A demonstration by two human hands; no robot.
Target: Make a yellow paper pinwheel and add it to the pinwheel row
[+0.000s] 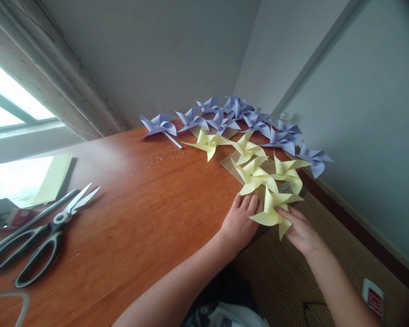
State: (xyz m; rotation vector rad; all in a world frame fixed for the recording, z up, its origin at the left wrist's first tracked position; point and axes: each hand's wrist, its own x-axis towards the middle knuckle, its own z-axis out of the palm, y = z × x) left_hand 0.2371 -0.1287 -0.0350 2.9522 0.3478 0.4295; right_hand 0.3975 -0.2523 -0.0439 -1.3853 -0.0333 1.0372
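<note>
Head view: both hands, left [239, 222] and right [301, 231], fingers loosely spread, steady yellow pinwheel [273, 206] at table [139, 218] right edge; many yellow, purple pinwheels [225, 113] finished; scissors [41, 236] idle at left.

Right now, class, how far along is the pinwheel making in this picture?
Done: a row of purple pinwheels by the wall and four yellow pinwheels laid in front. In hand: the left hand and right hand both touch a fifth yellow pinwheel. Left: seemingly yellow paper lies unused beside the scissors.
</note>
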